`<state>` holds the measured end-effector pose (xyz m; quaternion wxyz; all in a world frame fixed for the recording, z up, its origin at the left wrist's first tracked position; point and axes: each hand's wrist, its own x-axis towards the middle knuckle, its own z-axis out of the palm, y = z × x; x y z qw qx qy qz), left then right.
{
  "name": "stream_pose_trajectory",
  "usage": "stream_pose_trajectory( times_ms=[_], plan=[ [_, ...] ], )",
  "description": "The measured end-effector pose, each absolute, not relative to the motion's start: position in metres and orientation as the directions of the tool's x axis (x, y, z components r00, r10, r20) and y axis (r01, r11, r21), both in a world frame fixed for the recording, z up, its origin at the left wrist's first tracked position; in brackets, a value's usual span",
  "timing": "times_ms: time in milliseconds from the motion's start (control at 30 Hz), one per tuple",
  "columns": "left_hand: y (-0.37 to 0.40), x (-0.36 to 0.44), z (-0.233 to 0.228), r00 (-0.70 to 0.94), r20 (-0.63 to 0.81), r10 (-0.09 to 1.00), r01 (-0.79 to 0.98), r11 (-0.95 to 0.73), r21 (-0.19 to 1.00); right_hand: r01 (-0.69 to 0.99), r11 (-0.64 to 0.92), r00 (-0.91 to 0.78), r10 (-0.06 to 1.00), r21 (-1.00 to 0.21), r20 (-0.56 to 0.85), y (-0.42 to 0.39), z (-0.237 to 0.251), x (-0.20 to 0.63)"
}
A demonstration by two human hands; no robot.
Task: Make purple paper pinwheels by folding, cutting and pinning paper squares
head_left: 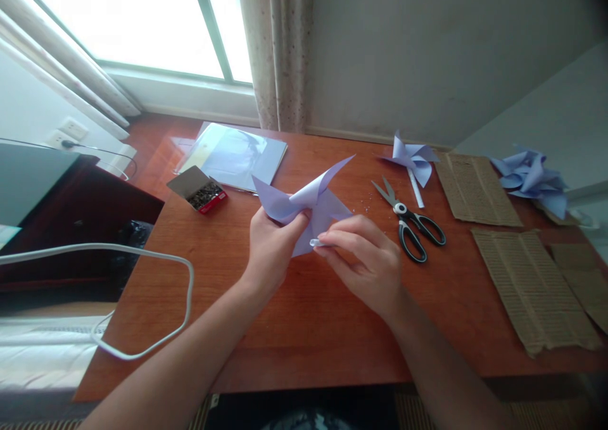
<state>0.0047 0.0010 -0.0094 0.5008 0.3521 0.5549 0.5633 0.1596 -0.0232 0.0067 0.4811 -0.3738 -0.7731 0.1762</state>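
Observation:
My left hand [272,243] is closed on a pale purple paper pinwheel [311,192], its thumb pressed near the middle of the folded blades. Between the thumb and fingers of my right hand [370,262] is a thin white paper stick [315,243], seen mostly at its rolled end; the rest is hidden by the fingers. That end lies just in front of the pinwheel's lower blade; I cannot tell whether they touch. Right of my hands lie black-handled scissors [401,209], blades pointing away. Behind them rests another purple pinwheel [411,158] with a white stick.
An open red box [209,199] of small metal pieces stands at the left, before a clear sleeve of paper [237,154]. Cardboard pieces [477,189] and more purple pinwheels [532,173] lie at the right. A white cable [190,284] loops over the table's left edge.

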Motion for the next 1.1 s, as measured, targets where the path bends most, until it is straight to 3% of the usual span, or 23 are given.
stream_pose_trajectory(
  times_ms=[367,667,900,1100],
  plan=[
    [0.001,0.004,-0.008,-0.245,-0.154,0.957,-0.19,0.108,0.976,0.313,0.494,-0.178,0.87,-0.811,0.461,-0.02,0.01,0.161],
    [0.0,0.004,-0.009,-0.258,-0.153,0.954,-0.186,0.106,0.977,0.43,0.442,-0.106,0.891,-0.787,0.442,-0.019,0.005,0.16],
    [-0.006,0.011,-0.003,-0.277,-0.008,0.961,0.035,0.018,0.999,0.531,0.41,-0.032,0.885,-0.742,0.465,-0.021,0.001,0.158],
    [-0.01,0.014,-0.001,-0.241,0.033,0.97,0.06,-0.019,0.998,0.608,0.401,-0.011,0.867,-0.685,0.498,-0.019,0.001,0.158]
  ],
)
